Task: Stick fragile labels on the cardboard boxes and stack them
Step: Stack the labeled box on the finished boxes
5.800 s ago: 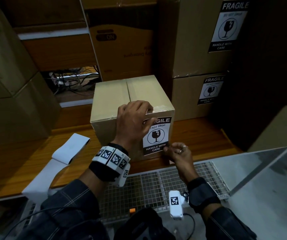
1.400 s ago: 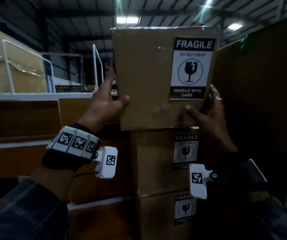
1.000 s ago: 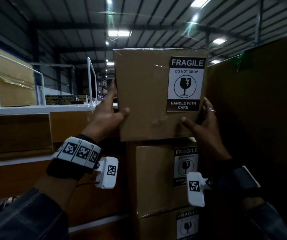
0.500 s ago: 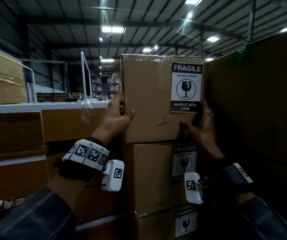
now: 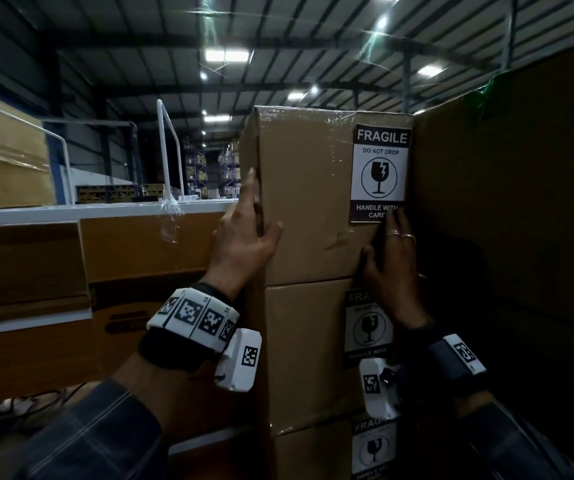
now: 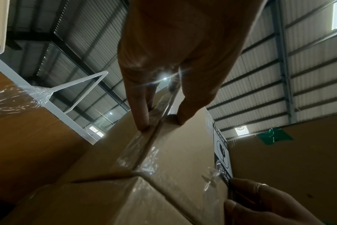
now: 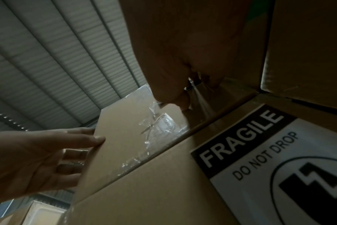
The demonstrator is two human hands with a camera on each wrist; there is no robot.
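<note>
The top cardboard box rests on a stack, its FRAGILE label facing me. My left hand clasps its left front corner, fingers along the side and thumb on the front. My right hand holds the right edge just under the label, fingers in the gap beside the large carton. Below sit a second labelled box and a third. The left wrist view shows the box corner under my left hand. In the right wrist view, my right hand touches the box.
A white shelf edge runs along the left, with brown cartons under it and a white rail above. Another wrapped carton stands far left. Cables lie at lower left.
The labelled box, held above the stack a second ago, has come down onto the second box and moved right against the large carton. Both hands stayed on its edges.
</note>
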